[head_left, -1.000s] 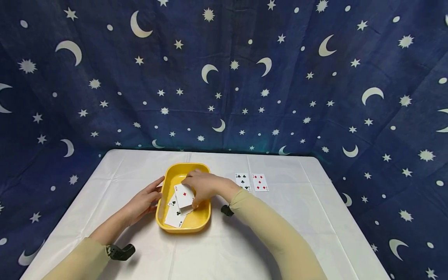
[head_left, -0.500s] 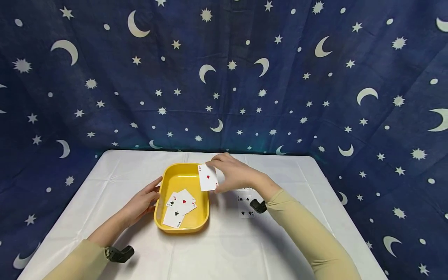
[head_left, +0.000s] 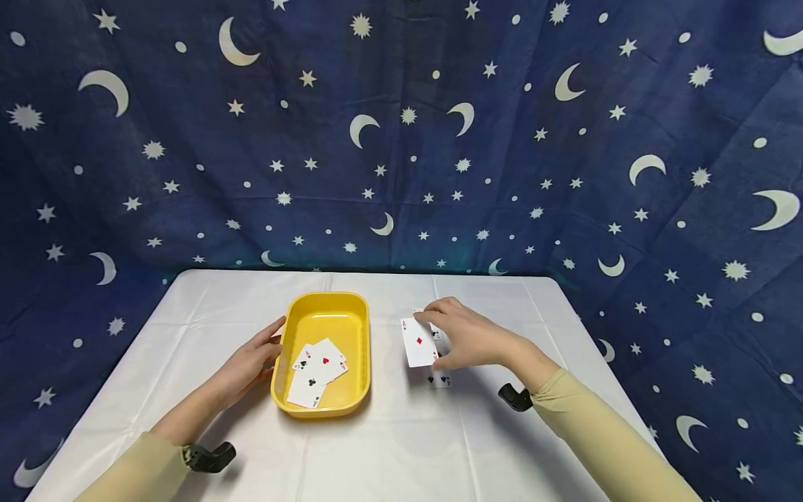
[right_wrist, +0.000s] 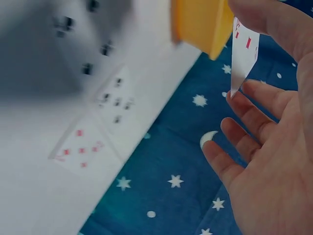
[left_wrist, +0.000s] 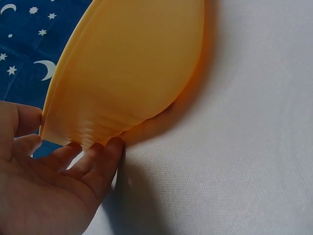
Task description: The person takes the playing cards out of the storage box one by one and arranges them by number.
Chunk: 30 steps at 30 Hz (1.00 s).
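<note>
In the head view my right hand (head_left: 473, 338) pinches an ace of diamonds (head_left: 418, 343) by its edges. The card is tilted above the table, right of the yellow tray (head_left: 364, 369). Thumb and fingertips also hold the ace of diamonds (right_wrist: 244, 46) in the right wrist view. My left hand (head_left: 246, 366) rests at the tray's left side, its fingertips (left_wrist: 115, 144) against the outer wall. Inside the tray lie overlapping playing cards, with an ace of hearts (head_left: 325, 360) on top and a clubs card (head_left: 305, 392) below.
Behind the right hand, a clubs card (right_wrist: 116, 102) and a diamonds card (right_wrist: 80, 149) lie face up on the white tablecloth. A spades card (head_left: 441, 379) lies nearer, partly hidden by the hand. A dark blue star-and-moon curtain (head_left: 401, 153) hangs behind the table.
My right hand has lifted the ace of diamonds out of the tray and carried it right, over the cards on the table. The left hand stays at the tray.
</note>
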Available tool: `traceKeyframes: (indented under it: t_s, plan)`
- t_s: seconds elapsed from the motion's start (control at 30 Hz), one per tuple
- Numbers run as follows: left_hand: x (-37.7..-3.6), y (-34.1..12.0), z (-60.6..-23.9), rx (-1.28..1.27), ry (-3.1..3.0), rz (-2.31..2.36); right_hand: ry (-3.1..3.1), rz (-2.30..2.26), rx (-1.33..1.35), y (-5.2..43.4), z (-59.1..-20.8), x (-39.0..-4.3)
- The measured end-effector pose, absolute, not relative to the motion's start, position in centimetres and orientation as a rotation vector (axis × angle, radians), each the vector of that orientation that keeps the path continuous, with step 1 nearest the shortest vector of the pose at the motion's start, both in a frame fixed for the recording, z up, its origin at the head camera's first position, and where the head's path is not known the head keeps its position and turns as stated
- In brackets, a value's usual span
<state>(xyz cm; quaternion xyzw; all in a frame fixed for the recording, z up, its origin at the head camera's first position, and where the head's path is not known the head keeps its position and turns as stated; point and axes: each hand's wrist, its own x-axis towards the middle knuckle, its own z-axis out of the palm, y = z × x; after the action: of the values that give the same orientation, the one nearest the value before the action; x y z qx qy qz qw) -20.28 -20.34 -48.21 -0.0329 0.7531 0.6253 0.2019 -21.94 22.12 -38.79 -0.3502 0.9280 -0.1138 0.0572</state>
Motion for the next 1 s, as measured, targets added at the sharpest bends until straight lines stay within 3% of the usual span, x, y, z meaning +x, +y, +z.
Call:
traceKeyframes:
  t_s: [0.6, 1.0]
  plan:
    - [-20.4, -20.6, -48.0, -0.053, 2.090, 1.756, 2.820, -0.244, -1.049, 25.8, -45.0, -15.6]
    - [-20.4, -20.5, -48.1, -0.046, 2.090, 1.747, 2.815, -0.236, -1.050, 26.6, -47.7, -13.6]
